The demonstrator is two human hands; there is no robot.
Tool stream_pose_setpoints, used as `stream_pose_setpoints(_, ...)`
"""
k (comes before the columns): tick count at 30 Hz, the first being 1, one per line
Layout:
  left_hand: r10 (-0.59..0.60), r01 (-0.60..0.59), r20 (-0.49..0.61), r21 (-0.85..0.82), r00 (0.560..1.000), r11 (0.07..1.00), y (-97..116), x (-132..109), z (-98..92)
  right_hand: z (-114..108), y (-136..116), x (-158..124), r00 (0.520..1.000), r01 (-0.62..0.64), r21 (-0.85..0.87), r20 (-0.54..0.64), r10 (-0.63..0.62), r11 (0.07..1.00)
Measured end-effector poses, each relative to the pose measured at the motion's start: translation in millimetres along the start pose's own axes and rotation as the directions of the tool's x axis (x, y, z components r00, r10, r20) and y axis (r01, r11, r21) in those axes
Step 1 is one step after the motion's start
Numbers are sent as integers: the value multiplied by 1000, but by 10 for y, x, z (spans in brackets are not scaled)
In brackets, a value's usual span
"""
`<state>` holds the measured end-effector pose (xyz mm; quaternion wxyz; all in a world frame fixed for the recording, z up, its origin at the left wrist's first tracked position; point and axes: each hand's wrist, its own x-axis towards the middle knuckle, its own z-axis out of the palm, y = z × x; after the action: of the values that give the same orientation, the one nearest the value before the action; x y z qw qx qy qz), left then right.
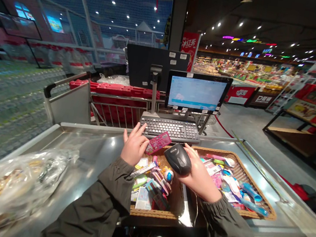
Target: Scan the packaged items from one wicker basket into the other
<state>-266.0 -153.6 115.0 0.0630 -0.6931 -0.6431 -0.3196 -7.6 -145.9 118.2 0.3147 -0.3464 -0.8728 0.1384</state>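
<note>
Between the thumb and fingers of my left hand is a small flat pink packet with printing on it, held at its left end. My right hand grips a black handheld barcode scanner, its head turned toward the pink packet. Below both hands stands a left wicker basket of small packaged goods in many colours. A second wicker basket, beyond my right hand, holds more such items, among them blue plastic ones. Just ahead of my left fingers lies a black keyboard.
A lit monitor stands behind the keyboard, beside a dark screen back. Clear plastic bags with things inside lie on the metal counter at left. A metal trolley is behind the counter; shelves stand at right.
</note>
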Motion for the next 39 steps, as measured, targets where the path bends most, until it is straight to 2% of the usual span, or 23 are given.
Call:
stream_pose_setpoints(3, -4, 4, -1, -10, 1000, 1000, -35, -19, -13, 10, -37, 22, 1000, 20, -2, 4, -20, 1000)
stream_pose_setpoints(9, -18, 18, 0, -25, 1000, 1000, -75, -36, -39, 40, -71, 28, 1000, -19, 24, 20, 18, 1000)
stream_pose_setpoints(21, -39, 39, 11, -10, 999, 999, -170, -60, -12, 115, -3, 23, 1000, -14, 7, -7, 14, 1000)
stream_pose_setpoints(27, -91, 88, 85, 40, 992, 995, -344, -80, 176, 122, 12, 8, 999, -32, 25, -22, 32, 999)
stream_pose_setpoints(34, -161, 129, 204, 158, 966, 979, -666, -173, 488, 187, 53, -29, 996, -84, 40, 22, 83, 996)
stream_pose_setpoints(39, -170, 92, 305, 254, 937, 963, -922, -241, 739, 228, 71, -31, 996, -82, 59, 37, 80, 995)
